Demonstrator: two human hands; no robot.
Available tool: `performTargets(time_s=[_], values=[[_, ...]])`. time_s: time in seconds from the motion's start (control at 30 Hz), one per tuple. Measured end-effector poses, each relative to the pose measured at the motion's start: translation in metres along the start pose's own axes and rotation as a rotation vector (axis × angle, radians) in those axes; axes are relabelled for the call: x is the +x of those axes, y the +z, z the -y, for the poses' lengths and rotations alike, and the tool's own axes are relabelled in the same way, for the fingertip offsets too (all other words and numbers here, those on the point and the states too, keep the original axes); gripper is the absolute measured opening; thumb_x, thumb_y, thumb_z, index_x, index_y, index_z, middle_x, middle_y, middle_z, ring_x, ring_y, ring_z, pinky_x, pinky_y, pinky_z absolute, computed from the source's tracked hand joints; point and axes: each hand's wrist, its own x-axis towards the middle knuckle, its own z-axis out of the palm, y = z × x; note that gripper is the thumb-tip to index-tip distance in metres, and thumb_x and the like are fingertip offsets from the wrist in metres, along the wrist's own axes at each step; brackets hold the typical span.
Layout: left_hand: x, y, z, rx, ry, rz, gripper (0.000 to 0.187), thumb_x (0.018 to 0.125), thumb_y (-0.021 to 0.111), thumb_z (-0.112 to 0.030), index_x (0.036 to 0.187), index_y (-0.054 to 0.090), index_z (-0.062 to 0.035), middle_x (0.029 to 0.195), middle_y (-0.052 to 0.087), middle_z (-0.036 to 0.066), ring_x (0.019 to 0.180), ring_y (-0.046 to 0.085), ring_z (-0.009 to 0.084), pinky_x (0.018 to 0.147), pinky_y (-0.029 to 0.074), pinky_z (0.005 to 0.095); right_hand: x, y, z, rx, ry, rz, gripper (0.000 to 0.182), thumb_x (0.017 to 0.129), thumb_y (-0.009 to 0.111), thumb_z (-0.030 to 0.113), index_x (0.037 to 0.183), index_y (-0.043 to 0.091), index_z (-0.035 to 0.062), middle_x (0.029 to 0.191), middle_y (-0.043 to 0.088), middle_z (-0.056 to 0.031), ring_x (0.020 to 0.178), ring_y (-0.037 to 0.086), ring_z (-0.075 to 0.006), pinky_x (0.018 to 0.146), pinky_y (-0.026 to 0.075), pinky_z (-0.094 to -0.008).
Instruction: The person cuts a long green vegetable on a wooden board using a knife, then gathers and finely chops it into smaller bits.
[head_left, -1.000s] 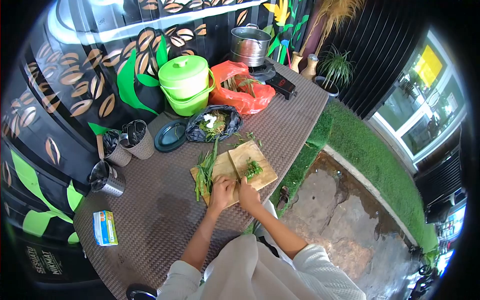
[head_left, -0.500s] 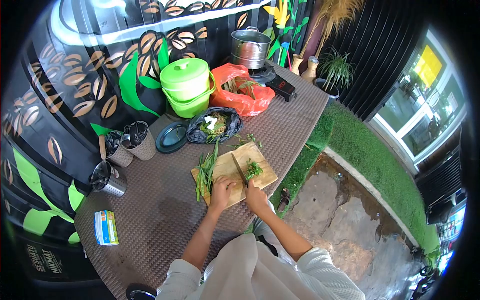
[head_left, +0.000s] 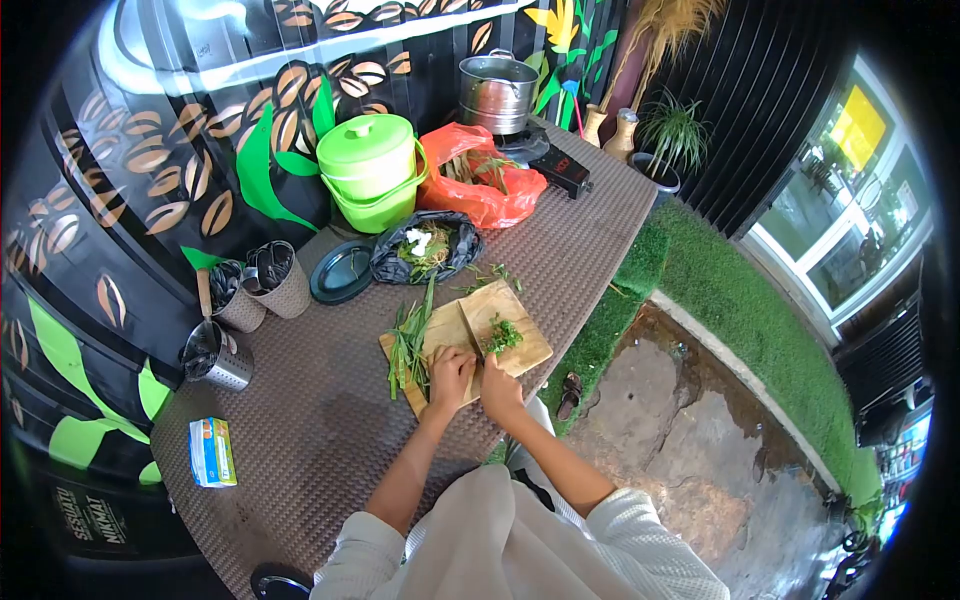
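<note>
A wooden cutting board point(head_left: 527, 355) lies near the table's front edge. My right hand point(head_left: 500, 392) is closed round the handle of a knife point(head_left: 470, 328), its blade pointing away from me over the board. Close on its left, my left hand point(head_left: 450, 382) rests on the board with curled fingers; whatever is under them is hidden. Chopped greens point(head_left: 503, 335) form a small pile to the right of the blade. Long green leaves point(head_left: 408, 345) lie across the board's left side, beyond my left fingers, and overhang its edge.
Behind the board are a black plastic bag point(head_left: 462, 240) of scraps, dark plates point(head_left: 342, 272), a green lidded bucket point(head_left: 366, 172) and a red bag point(head_left: 500, 208). A steel pot point(head_left: 497, 95) stands on a stove. Utensil holders point(head_left: 280, 285) and a tissue pack point(head_left: 212, 452) are at left.
My right hand and the knife have shifted left, towards my left hand. My left hand has moved slightly right, and the two are now closer together.
</note>
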Motion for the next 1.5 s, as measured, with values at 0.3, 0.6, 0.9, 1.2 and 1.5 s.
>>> performTargets(time_s=[0.3,0.6,0.9,1.2,1.5], values=[[-0.001,0.005,0.004,0.022,0.004,-0.020,0.010,0.079,0.066,-0.012,0.084,0.071,-0.0057,0.085,0.063,0.005,0.090,0.055,0.0251,0.082,0.038,0.0378,-0.004,0.000,0.003,0.001,0.038,-0.004,0.027,0.093,0.045,0.016,0.114,0.037,0.0004,0.080,0.066,-0.0249,0.077,0.066,-0.0430,0.066,0.053,-0.0515],[-0.008,-0.001,0.002,0.010,0.026,0.010,0.009,0.080,0.063,-0.007,0.084,0.070,-0.0029,0.087,0.062,0.009,0.096,0.054,0.0286,0.084,0.040,0.0387,-0.005,-0.013,0.000,0.035,0.033,0.057,0.034,0.092,0.047,0.017,0.120,0.036,-0.0002,0.084,0.065,-0.0264,0.082,0.066,-0.0430,0.070,0.053,-0.0515],[-0.004,-0.006,-0.003,-0.091,-0.041,0.007,0.032,0.082,0.060,0.001,0.111,0.049,-0.0037,0.088,0.060,0.014,0.087,0.060,0.0298,0.083,0.042,0.0415,-0.002,-0.007,0.007,-0.039,-0.018,0.013,0.032,0.087,0.048,0.008,0.116,0.036,-0.0004,0.081,0.066,-0.0251,0.076,0.068,-0.0389,0.065,0.056,-0.0474],[-0.005,-0.002,0.001,-0.170,-0.086,0.006,0.025,0.082,0.059,0.002,0.104,0.048,-0.0028,0.090,0.058,0.013,0.082,0.062,0.0299,0.077,0.044,0.0407,-0.005,-0.006,0.008,-0.054,-0.007,0.045,0.033,0.088,0.048,0.010,0.116,0.035,-0.0005,0.083,0.067,-0.0252,0.078,0.068,-0.0381,0.065,0.056,-0.0468],[-0.007,-0.005,-0.002,-0.120,-0.090,0.030,0.016,0.083,0.059,-0.003,0.097,0.051,-0.0045,0.088,0.061,0.013,0.091,0.055,0.0339,0.084,0.039,0.0445,-0.009,0.005,0.016,-0.046,0.032,0.001,0.026,0.090,0.046,0.012,0.112,0.037,0.0012,0.081,0.067,-0.0236,0.076,0.068,-0.0378,0.064,0.056,-0.0447]])
